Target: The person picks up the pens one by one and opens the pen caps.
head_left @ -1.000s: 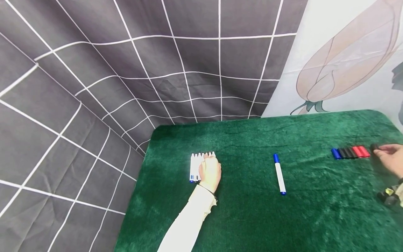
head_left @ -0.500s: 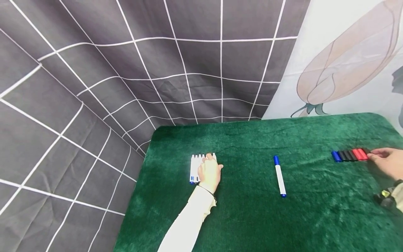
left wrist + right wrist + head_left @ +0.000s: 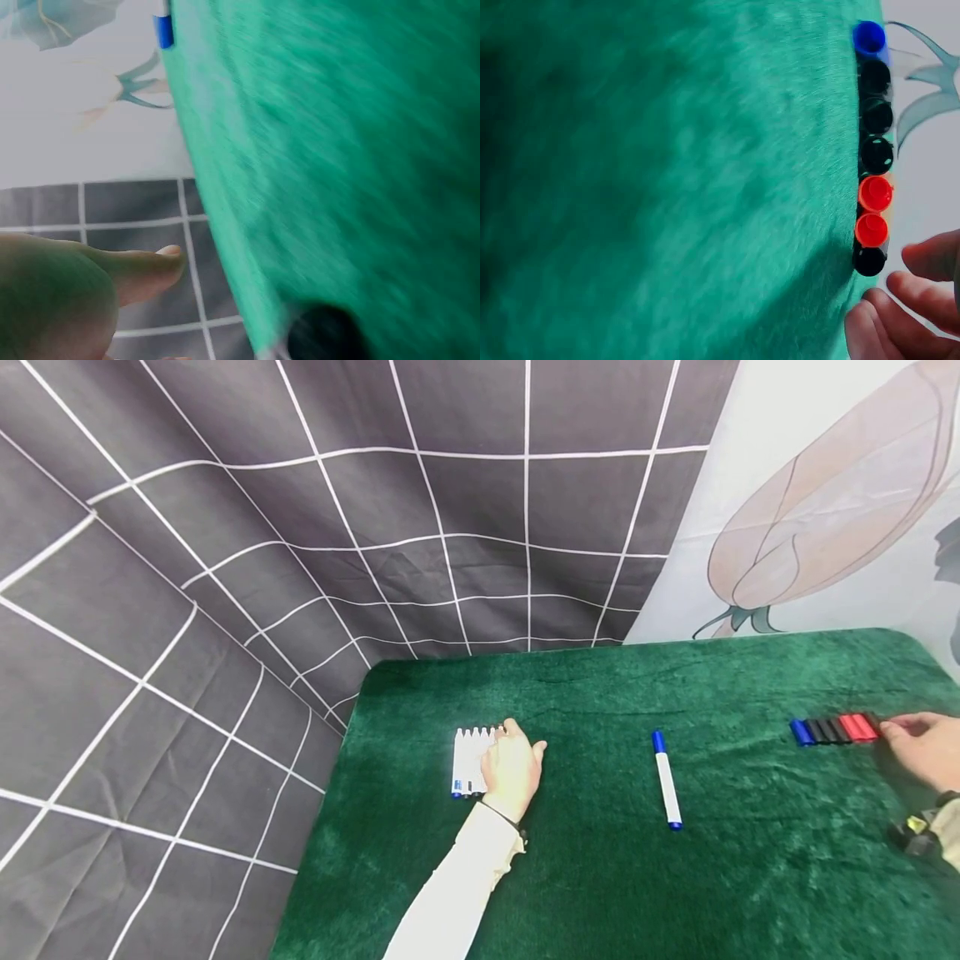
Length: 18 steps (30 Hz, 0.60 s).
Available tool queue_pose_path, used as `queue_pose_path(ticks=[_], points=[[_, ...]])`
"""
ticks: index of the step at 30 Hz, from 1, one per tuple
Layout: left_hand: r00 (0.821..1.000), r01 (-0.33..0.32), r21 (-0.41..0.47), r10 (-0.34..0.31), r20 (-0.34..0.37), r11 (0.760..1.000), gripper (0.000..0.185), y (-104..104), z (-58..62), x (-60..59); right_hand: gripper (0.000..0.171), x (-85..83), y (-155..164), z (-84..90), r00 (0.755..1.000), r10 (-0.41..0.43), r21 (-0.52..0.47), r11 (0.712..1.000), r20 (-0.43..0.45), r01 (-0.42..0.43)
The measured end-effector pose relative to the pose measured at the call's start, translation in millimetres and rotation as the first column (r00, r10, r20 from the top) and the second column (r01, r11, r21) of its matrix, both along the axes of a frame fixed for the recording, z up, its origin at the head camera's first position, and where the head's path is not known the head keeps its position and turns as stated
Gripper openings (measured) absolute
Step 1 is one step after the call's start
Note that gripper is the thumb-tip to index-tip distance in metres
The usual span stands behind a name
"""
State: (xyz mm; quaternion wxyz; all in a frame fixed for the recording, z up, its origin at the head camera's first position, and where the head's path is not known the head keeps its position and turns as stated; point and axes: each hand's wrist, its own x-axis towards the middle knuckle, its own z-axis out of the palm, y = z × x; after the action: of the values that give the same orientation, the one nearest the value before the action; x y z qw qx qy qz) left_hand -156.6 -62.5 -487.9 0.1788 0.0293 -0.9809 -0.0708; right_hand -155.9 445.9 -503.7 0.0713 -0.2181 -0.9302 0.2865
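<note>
In the head view a row of white markers (image 3: 467,762) lies side by side on the green cloth. My left hand (image 3: 513,770) lies over the right end of that row, hiding part of it, with its thumb stuck out to the right. A blurred black marker end (image 3: 326,334) shows low in the left wrist view. At the far right, my right hand (image 3: 924,747) has its fingertips beside a black marker cap (image 3: 870,261), with a gap between thumb and fingers. That cap ends a row of blue cap (image 3: 869,39), black caps (image 3: 877,116) and red caps (image 3: 874,193).
A single white marker with a blue cap (image 3: 667,779) lies between the two hands. The green cloth (image 3: 600,893) covers the table. Behind it hang a grey checked curtain (image 3: 480,493) and a white flowered sheet (image 3: 810,518).
My right hand has brought the black cap leftward against the red end of the cap row, and its fingers have let go. My left hand has shifted right, thumb spreading, uncovering more markers.
</note>
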Motion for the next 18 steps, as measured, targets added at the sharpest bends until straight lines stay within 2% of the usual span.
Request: queue_pose_path(ticks=[5,12,15,18], points=[[0.998,0.066,0.012,-0.066,-0.007,0.998,0.047,19.5,11.2,2.3,0.031,2.6,-17.6,10.7,1.000,0.001,0.060,0.998,-0.030,0.001],[0.994,0.106,-0.026,-0.107,-0.033,0.994,0.047,55.8,12.7,6.1,0.031,2.4,-41.3,24.7,0.993,0.108,0.228,0.969,-0.045,-0.095],[0.991,0.136,-0.043,-0.137,-0.006,0.990,0.048,75.8,11.6,7.3,0.031,0.9,-54.2,31.3,0.986,0.155,0.258,0.957,-0.063,-0.134],[0.985,0.165,-0.047,-0.162,0.058,0.985,0.051,94.6,11.8,8.0,0.030,-1.7,-69.3,36.6,0.971,0.211,0.257,0.950,-0.110,-0.177]])
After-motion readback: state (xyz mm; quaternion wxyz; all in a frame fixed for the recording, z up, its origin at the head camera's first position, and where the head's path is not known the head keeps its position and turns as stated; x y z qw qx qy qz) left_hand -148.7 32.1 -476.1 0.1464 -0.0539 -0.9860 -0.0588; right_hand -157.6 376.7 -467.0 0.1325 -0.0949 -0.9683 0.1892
